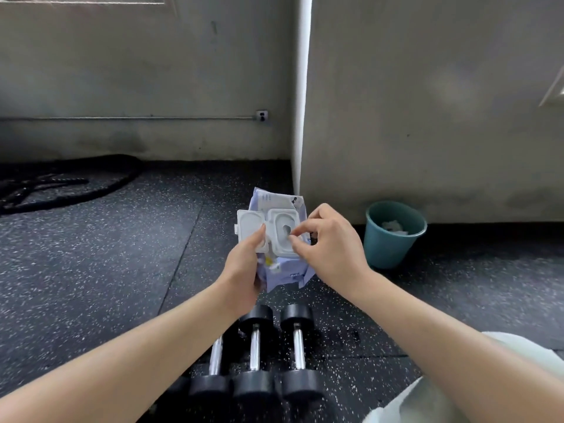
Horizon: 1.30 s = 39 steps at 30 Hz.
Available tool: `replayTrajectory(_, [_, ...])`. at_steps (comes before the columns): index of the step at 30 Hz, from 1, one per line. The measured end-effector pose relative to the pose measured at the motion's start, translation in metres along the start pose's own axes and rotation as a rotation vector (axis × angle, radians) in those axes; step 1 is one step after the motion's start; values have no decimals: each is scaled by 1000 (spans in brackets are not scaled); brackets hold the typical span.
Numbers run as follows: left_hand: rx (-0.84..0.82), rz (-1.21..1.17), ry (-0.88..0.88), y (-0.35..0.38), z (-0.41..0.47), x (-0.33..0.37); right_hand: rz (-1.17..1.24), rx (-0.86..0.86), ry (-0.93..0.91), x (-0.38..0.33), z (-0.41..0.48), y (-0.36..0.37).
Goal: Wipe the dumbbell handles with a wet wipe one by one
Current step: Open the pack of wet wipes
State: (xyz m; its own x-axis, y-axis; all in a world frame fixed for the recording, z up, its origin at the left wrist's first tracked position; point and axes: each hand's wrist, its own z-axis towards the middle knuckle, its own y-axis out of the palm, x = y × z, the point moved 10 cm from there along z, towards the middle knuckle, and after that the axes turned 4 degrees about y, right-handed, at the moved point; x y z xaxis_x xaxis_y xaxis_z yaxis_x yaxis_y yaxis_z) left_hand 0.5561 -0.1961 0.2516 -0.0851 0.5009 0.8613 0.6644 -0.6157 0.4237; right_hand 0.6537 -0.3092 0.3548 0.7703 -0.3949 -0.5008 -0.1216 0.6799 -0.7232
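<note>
Nearest, three dumbbells (254, 355) lie side by side on the speckled floor (91, 254), their chrome handles (298, 349) running lengthwise from near to far with a black head at each end. Just above and beyond them the left hand (244, 270) grips a purple wet-wipe pack (287, 273) held upright, its white lid (248, 222) flipped open to the left. The right hand (329, 242) curls with thumb and forefinger nearly meeting at the dispenser opening (286, 229), and whether they hold a wipe cannot be told. Farther off, a teal bin (390, 248) with crumpled wipes stands at the right wall's foot, and a black rope (76, 184) lies along the floor's far left edge.
</note>
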Motion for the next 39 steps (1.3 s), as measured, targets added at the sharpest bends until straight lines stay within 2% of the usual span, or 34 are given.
replayTrajectory(9, [10,15,22,16,1,-13,-60,-24,77,7,6,-3])
replayTrajectory(16, [-21,117,42,25,-10,-18,-171,-69,116,12,9,8])
replayTrajectory(24, [-32,74,65,25,-21,-13,-81,-169,137,17,9,16])
replayTrajectory(32, [-33,64,131,28,-21,-5,-53,-102,163,15,4,11])
replayTrajectory(39, [-67,63,92,27,-24,-15,35,-236,207,28,6,30])
